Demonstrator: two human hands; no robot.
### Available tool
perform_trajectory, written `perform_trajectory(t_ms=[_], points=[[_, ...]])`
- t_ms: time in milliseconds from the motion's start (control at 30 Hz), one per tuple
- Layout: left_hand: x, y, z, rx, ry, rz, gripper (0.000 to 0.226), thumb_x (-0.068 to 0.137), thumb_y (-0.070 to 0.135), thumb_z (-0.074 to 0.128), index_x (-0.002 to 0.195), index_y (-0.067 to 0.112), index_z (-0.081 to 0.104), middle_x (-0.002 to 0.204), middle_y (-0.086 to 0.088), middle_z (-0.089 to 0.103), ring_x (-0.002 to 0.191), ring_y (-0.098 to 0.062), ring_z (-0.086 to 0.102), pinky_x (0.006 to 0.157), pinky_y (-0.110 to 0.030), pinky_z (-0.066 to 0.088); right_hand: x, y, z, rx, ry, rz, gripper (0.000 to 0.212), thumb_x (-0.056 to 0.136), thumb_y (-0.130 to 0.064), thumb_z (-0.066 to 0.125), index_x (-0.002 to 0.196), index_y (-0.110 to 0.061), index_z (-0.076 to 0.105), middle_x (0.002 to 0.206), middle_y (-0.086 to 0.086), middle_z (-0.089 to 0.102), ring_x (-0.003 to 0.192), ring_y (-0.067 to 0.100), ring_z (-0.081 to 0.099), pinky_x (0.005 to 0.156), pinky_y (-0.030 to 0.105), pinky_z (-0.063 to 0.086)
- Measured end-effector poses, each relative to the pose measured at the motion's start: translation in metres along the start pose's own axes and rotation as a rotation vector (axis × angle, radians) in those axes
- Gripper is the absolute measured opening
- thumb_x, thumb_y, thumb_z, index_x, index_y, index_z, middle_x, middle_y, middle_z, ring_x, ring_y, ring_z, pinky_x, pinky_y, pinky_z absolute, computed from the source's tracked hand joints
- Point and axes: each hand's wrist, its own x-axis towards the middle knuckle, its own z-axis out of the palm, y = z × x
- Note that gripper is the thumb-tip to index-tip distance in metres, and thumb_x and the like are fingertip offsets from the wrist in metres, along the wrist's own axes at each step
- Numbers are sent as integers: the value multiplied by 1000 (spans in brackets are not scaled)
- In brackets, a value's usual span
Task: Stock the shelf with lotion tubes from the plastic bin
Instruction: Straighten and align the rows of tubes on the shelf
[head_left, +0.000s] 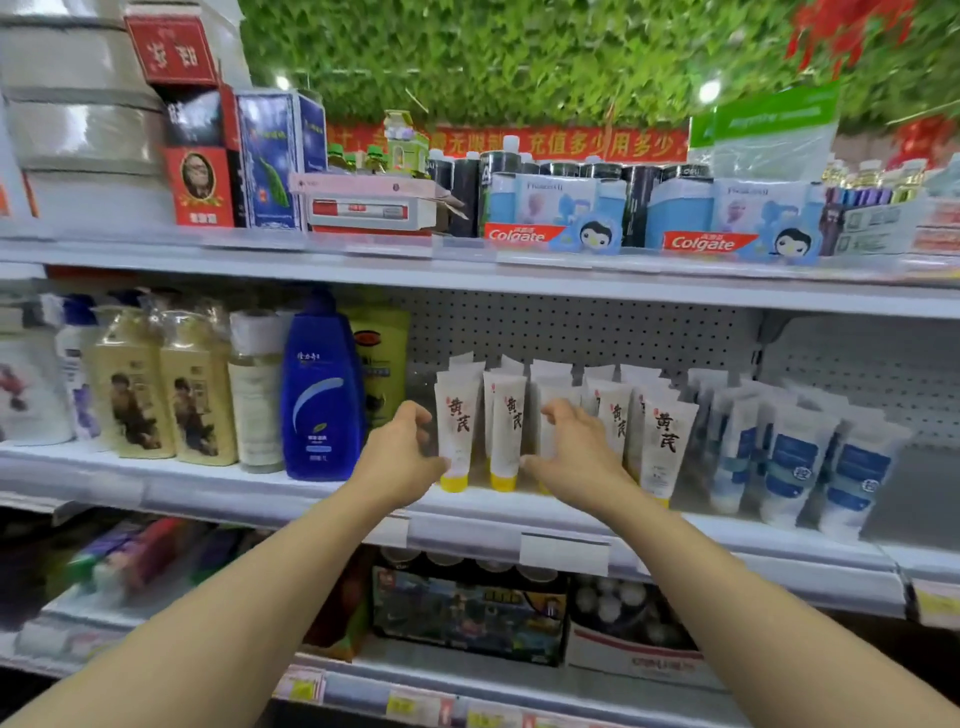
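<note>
Two bare hands reach to the row of lotion tubes (519, 421) standing cap-down on the middle shelf (519, 512). Left of the tubes, beside the blue bottle (321, 395), the left hand (400, 457) curls half-closed, fingertips touching the first tube's lower edge. At the row's middle, the right hand (576, 457) cups a tube, fingers spread, not clamped.

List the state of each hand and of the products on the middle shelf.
Left hand: open, fingers curled at the leftmost tube.
Right hand: open, among the tubes.
Yellow-capped lotion tubes: upright on caps, in rows.
Blue-and-white tubes: upright, leaning slightly.
Blue bottle: upright, capped.
</note>
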Motion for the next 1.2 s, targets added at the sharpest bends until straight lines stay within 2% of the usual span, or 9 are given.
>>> perform_trajectory(t_ms=[133,300,400,500,633,733,867,1000,1200], points=[[32,-5,8,-58,27,-30,61,80,21,71,130,20,37,119,0,53,105,-17,52,84,-31,48,43,2,-1,-68,46,-111,60,84,-18,61,138,-18,34,137,5,42,128,25,35,103,36,34],[62,-8,22,-122,44,-59,53,80,16,71,123,20,40,113,5,57,95,-8,53,67,-14,45,86,5,-5,-128,-6,-185,52,89,-17,55,137,-27,37,123,7,55,122,30,45,99,41,43],[72,-9,30,-153,66,-107,45,81,16,70,116,18,42,106,7,60,91,-8,56,65,-16,46,100,4,-11,-201,-39,-276,43,92,-15,51,132,-27,43,135,4,44,128,26,35,105,35,31],[80,-11,37,-153,49,-150,41,80,15,71,113,16,46,108,6,62,95,-9,58,63,-14,46,111,5,-11,-271,-77,-324,35,94,-18,49,127,-29,47,133,2,39,123,25,33,103,33,31],[87,-18,47,-171,-27,-203,38,77,12,74,110,15,55,112,1,66,105,-16,63,79,-27,54,123,5,-1,-398,-112,-299,27,92,-25,51,116,-35,51,129,3,40,119,28,34,99,37,31],[91,-23,54,-195,-84,-220,37,78,10,72,112,13,57,117,-2,65,110,-19,62,81,-28,51,128,0,1,-502,-160,-269,14,92,-24,48,103,-31,52,125,4,42,115,30,35,95,37,30],[95,-29,59,-242,-167,-228,37,80,8,69,115,12,58,121,-4,63,112,-21,60,88,-33,51,128,-5,2,-478,-190,-233,21,94,-26,45,114,-29,53,127,7,40,119,32,29,96,38,30],[100,-32,51,-273,-245,-198,34,81,5,67,113,14,57,122,-3,62,115,-21,58,86,-29,48,127,-10,3,-460,-211,-177,23,96,-32,45,117,-28,53,128,8,45,125,33,26,100,38,26],[107,-41,47,-279,-326,-167,39,82,4,66,117,17,55,125,-3,61,118,-23,56,98,-41,47,124,-15,5,-487,-187,-179,24,98,-32,41,116,-23,54,117,4,57,112,25,41,94,33,25]])
